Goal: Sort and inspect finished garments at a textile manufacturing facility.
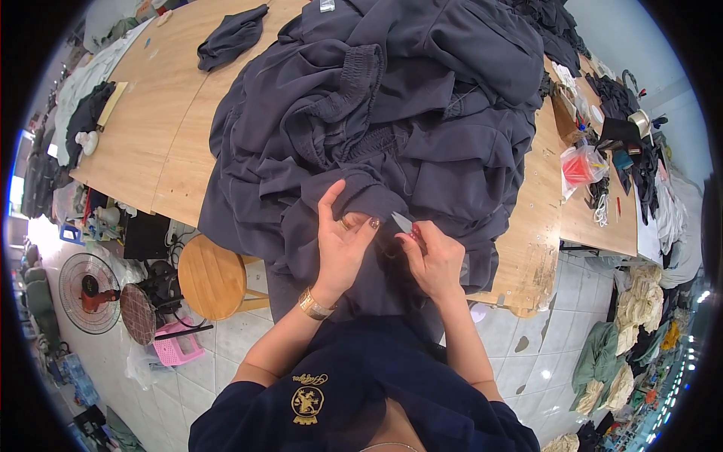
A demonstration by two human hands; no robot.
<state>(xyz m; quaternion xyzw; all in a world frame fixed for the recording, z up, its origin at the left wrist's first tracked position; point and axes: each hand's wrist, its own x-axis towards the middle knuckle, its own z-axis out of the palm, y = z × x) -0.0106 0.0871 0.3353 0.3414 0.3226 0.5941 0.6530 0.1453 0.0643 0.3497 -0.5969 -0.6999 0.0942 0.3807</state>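
Note:
My left hand (340, 242) pinches a fold of a dark grey garment (354, 197) near its gathered waistband, fingers spread over the cloth; a gold watch sits on that wrist. My right hand (433, 260) grips a small thread snipper (403, 223), its metal blade tip pointing up-left toward the left fingertips. Both hands work at the near edge of a big heap of the same dark grey garments (407, 98) piled on the wooden table (169, 128).
A lone dark garment (232, 36) lies far left on the table. A round wooden stool (215, 275) stands to my left, with fans (90, 292) and a pink basket (177, 345) on the tiled floor. Clutter and a red bag (580, 167) fill the right table.

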